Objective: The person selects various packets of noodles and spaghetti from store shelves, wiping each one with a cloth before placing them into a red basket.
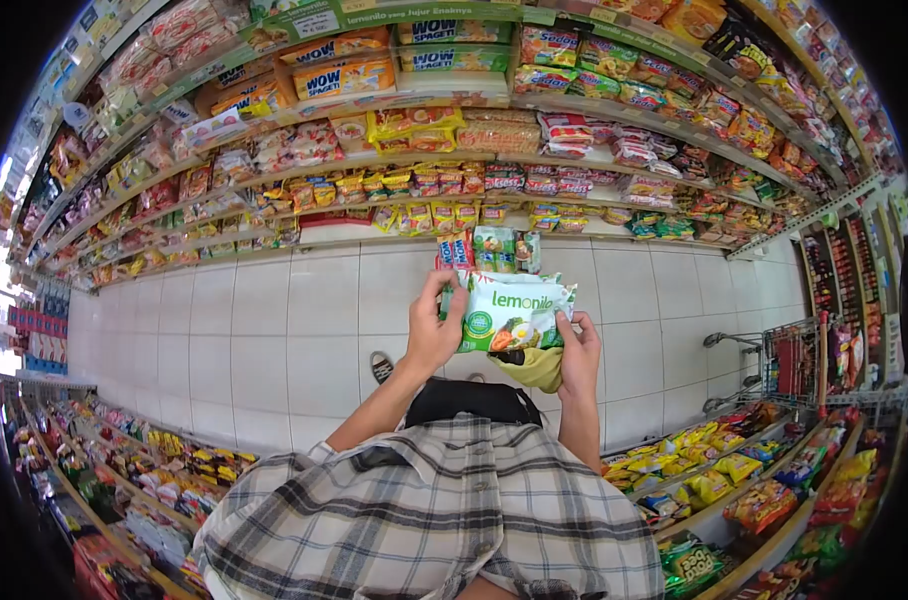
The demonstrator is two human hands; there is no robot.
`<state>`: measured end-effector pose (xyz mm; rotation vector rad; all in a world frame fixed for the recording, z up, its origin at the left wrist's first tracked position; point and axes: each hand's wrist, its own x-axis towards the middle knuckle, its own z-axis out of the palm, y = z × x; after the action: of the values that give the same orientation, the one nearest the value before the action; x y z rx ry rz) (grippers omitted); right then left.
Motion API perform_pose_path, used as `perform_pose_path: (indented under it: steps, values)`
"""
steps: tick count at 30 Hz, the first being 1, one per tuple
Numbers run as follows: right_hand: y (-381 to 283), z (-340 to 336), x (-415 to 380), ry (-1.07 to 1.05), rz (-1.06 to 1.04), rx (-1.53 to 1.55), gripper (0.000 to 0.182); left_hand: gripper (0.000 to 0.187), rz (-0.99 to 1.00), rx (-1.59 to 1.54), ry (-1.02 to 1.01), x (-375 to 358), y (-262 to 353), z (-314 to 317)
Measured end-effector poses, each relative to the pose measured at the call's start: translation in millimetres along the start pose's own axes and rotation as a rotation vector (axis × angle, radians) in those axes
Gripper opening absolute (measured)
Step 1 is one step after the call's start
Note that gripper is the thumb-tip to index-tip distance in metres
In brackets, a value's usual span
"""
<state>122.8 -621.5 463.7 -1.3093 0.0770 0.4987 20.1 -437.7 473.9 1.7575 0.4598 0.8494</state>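
A white and green lemonilo instant noodle packet point(514, 312) is in front of my body, its printed front facing up. My left hand point(437, 325) is closed on its left edge, thumb on top. On the opposite edge, my right hand point(578, 350) pinches the packet with the thumb over the front. Below that right side hangs a yellow-green cloth-like item point(534, 370) with a dark patch, against my right fingers and partly hidden by the packet. Just beyond the packet are a red and blue WOW pack point(456, 251) and several green packs point(504, 248).
Stocked noodle shelves point(404, 100) curve across the far side. A pale tiled floor point(264, 340) lies between them and the snack racks point(714, 470) close behind me. A shopping cart point(789, 360) stands at the right. My shoe point(381, 367) shows below my left arm.
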Motion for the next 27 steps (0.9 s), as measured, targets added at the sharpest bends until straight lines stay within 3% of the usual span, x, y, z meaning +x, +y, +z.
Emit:
perform_pose_path:
  steps: [4, 8, 11, 15, 18, 22, 24, 26, 27]
  values:
    - [-3, -18, -7, -0.061, 0.043, 0.006, 0.011, 0.011, -0.163, 0.073, -0.038, -20, 25, 11]
    - [6, -32, -9, -0.105, 0.090, 0.018, 0.011, 0.017, -0.112, 0.093, 0.038, -34, 23, 15]
    - [13, -38, -8, -0.135, 0.103, 0.021, 0.010, 0.019, -0.188, 0.192, 0.064, -43, 28, 17]
    - [8, -55, -10, -0.037, 0.007, 0.075, 0.010, 0.022, -0.191, 0.236, 0.155, -52, 16, 18]
    - [-10, -73, -1, 0.107, -0.030, 0.281, 0.014, 0.023, -0.215, 0.249, 0.196, -54, 6, 15]
    - [-43, -27, -12, 0.221, -0.326, 0.324, 0.017, 0.024, -0.271, 0.247, 0.191, -58, 0, 18]
    - [-30, 3, -24, 0.036, -0.430, 0.200, 0.017, 0.020, -0.322, 0.232, 0.175, -61, 7, 23]
    - [-10, 26, -38, -0.263, -0.572, -0.275, 0.023, 0.017, -0.303, 0.114, 0.186, -68, 1, 30]
    - [2, 34, -42, -0.342, -0.779, -0.578, 0.031, 0.015, -0.294, 0.052, 0.188, -71, -1, 32]
